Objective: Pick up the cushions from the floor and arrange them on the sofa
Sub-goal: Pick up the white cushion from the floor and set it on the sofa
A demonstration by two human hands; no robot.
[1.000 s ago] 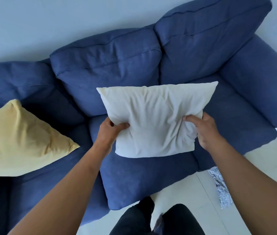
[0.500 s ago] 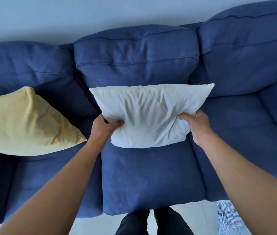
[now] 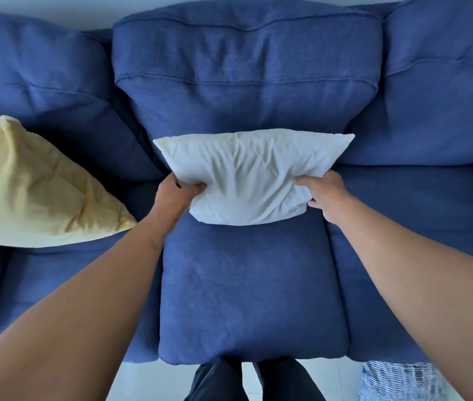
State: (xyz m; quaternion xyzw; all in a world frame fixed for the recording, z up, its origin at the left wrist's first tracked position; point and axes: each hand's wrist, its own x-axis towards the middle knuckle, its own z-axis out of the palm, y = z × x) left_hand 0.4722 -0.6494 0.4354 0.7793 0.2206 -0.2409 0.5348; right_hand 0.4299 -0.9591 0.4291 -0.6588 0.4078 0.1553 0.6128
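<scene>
A white cushion point(image 3: 251, 172) stands on the middle seat of the blue sofa point(image 3: 246, 285), its top edge against the middle back cushion. My left hand point(image 3: 175, 193) grips its lower left corner. My right hand point(image 3: 323, 195) holds its lower right side, thumb on the front. A yellow cushion point(image 3: 29, 186) lies tilted on the left seat, apart from both hands.
The sofa's right seat point(image 3: 420, 227) has nothing on it. A striped blue-and-white cloth point(image 3: 397, 380) lies on the pale floor at the sofa's front right. My dark-trousered legs point(image 3: 254, 382) stand against the seat's front edge.
I have stepped closer and squared up to the middle seat. The white cushion has moved back and down toward the middle back cushion, still held in both hands.
</scene>
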